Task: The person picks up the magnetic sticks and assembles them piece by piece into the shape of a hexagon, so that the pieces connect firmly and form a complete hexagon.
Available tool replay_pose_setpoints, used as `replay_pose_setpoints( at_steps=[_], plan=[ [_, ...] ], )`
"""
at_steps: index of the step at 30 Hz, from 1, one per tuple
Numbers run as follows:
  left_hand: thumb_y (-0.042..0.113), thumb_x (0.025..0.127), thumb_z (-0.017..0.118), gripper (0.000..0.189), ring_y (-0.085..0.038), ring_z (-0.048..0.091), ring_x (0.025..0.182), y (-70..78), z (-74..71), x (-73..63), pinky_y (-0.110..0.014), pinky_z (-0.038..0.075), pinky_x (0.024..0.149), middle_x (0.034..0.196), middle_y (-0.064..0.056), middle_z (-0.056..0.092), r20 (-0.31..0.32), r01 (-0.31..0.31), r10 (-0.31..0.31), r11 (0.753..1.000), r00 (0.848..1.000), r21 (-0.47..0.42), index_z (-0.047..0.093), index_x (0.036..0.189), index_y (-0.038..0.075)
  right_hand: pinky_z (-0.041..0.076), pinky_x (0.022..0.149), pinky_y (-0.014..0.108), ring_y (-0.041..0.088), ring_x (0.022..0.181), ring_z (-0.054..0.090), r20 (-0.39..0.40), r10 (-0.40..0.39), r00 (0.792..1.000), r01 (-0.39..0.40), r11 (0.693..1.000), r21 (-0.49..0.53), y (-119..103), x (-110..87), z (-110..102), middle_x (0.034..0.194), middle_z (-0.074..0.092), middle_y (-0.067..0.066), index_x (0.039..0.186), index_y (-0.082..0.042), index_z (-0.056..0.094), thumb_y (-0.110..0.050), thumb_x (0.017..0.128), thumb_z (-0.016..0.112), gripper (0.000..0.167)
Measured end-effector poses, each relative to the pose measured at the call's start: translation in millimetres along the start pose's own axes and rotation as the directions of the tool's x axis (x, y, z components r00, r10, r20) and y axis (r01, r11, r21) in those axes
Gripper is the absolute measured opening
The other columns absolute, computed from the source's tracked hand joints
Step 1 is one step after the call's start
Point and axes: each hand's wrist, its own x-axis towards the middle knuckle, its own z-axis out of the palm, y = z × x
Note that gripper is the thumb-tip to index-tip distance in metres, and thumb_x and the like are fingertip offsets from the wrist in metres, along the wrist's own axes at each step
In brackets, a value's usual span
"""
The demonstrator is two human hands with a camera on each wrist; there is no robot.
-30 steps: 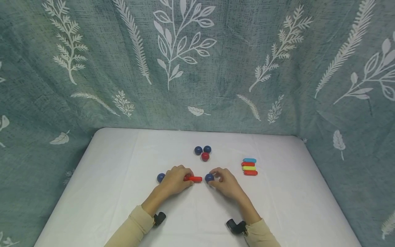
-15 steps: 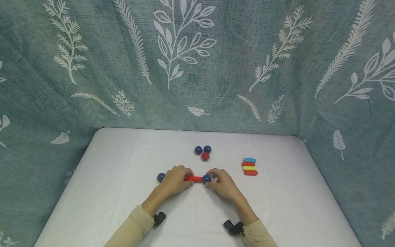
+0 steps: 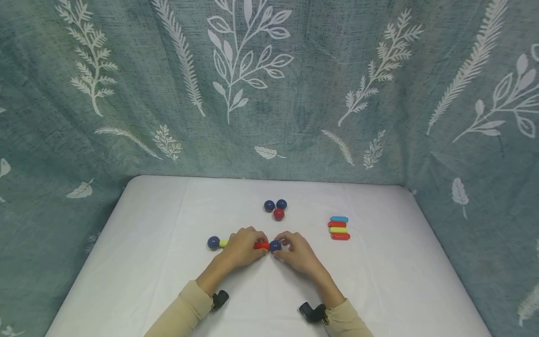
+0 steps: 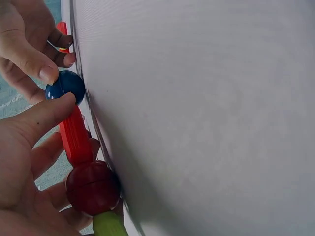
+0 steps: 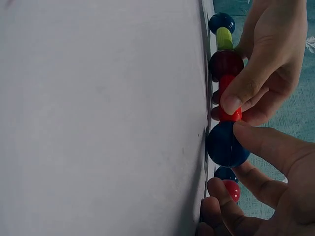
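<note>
On the white table [image 3: 263,299] we've got the left hand [image 3: 245,246] gripping the red rod [image 4: 76,137], thumb and fingers round it, while the right hand [image 3: 296,253] pinches the blue ball [image 3: 275,246] at one end. Off the other end: red ball [image 4: 93,189], then lime rod [image 4: 110,225].

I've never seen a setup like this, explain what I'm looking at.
There's no robot here: a person is working bare-handed. The wide picture is taken from the head, looking forward and down; the two close ones come from the left and right wrists. At the white table, the left hand grips a red stick, and the right hand pinches a blue ball at one end. A dark red ball, a yellow-green stick and another blue ball continue the row. Farther back sit two blue balls and a red ball; to the right lie four loose sticks.
</note>
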Motion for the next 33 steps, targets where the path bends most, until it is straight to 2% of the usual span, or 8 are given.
replay_pose_setpoints(
  at_steps=[3, 10, 15, 19, 22, 28, 33],
  plan=[
    [0.031, 0.087, 0.078, 0.022, -0.017, 0.057, 0.087, 0.4, 0.0, -0.1, -0.041, 0.045, 0.075, 0.092, 0.004, 0.063, 0.005, 0.015, -0.015, 1.000, 1.000, 0.008, 0.075, 0.106, 0.020, 0.046, 0.072, 0.038, 0.023, 0.090, 0.054, -0.006, -0.002, 1.000, 0.002, 1.000, -0.005, -2.2, 0.4, 1.7, 0.107, 0.061, 0.010, 0.116, -0.014, 0.067, -0.021, 0.087, 0.078, 0.031],
    [0.030, 0.086, 0.079, 0.021, -0.017, 0.056, 0.085, 1.5, -0.5, -0.1, -0.042, 0.045, 0.073, 0.091, 0.003, 0.063, 0.000, 0.008, -0.008, 1.000, 1.000, 0.004, 0.075, 0.104, 0.019, 0.047, 0.073, 0.038, 0.022, 0.090, 0.054, -0.008, 0.000, 1.000, 0.000, 1.000, -0.011, -2.3, 0.1, 2.5, 0.106, 0.061, 0.009, 0.116, -0.013, 0.067, -0.021, 0.087, 0.078, 0.032],
    [0.030, 0.087, 0.078, 0.021, -0.016, 0.055, 0.085, 1.8, -0.6, -0.4, -0.040, 0.044, 0.073, 0.091, 0.003, 0.063, 0.007, 0.013, -0.013, 1.000, 1.000, 0.005, 0.076, 0.104, 0.019, 0.046, 0.070, 0.035, 0.021, 0.087, 0.053, -0.021, 0.020, 1.000, -0.020, 1.000, -0.004, 0.6, -2.0, -2.9, 0.105, 0.061, 0.007, 0.119, -0.014, 0.067, -0.022, 0.087, 0.078, 0.035],
    [0.031, 0.087, 0.078, 0.021, -0.015, 0.054, 0.084, 2.6, -1.6, -0.2, -0.038, 0.043, 0.073, 0.091, 0.004, 0.062, 0.016, 0.030, -0.030, 1.000, 0.999, -0.005, 0.075, 0.105, 0.019, 0.045, 0.069, 0.034, 0.020, 0.084, 0.052, -0.091, 0.065, 0.994, -0.064, 0.998, 0.019, 6.0, -6.8, -15.7, 0.105, 0.061, 0.005, 0.120, -0.018, 0.068, -0.021, 0.088, 0.079, 0.034],
    [0.030, 0.088, 0.078, 0.021, -0.015, 0.053, 0.084, 2.6, -2.2, -0.4, -0.037, 0.043, 0.072, 0.091, 0.004, 0.061, 0.021, 0.039, -0.039, 0.999, 0.999, -0.010, 0.075, 0.106, 0.019, 0.045, 0.072, 0.035, 0.020, 0.087, 0.053, -0.144, 0.088, 0.986, -0.084, 0.996, 0.032, 12.5, -12.2, -28.9, 0.108, 0.063, 0.006, 0.120, -0.018, 0.069, -0.020, 0.089, 0.078, 0.032],
    [0.030, 0.088, 0.078, 0.021, -0.015, 0.053, 0.085, 1.4, -1.4, -0.3, -0.038, 0.042, 0.073, 0.092, 0.005, 0.061, 0.022, 0.035, -0.034, 0.999, 0.999, -0.017, 0.075, 0.106, 0.020, 0.047, 0.077, 0.038, 0.024, 0.092, 0.056, -0.215, 0.074, 0.974, -0.069, 0.997, 0.033, 35.4, -20.6, -55.9, 0.114, 0.064, 0.012, 0.119, -0.013, 0.069, -0.016, 0.090, 0.075, 0.030],
    [0.029, 0.088, 0.078, 0.021, -0.015, 0.054, 0.087, 1.7, -0.6, -0.8, -0.038, 0.043, 0.074, 0.093, 0.004, 0.061, 0.019, 0.030, -0.030, 0.999, 0.999, -0.022, 0.075, 0.106, 0.020, 0.046, 0.078, 0.040, 0.025, 0.092, 0.056, -0.258, 0.067, 0.964, -0.068, 0.998, 0.003, 60.0, -24.4, -79.1, 0.111, 0.064, 0.015, 0.119, -0.010, 0.069, -0.014, 0.090, 0.074, 0.030]
  ],
)
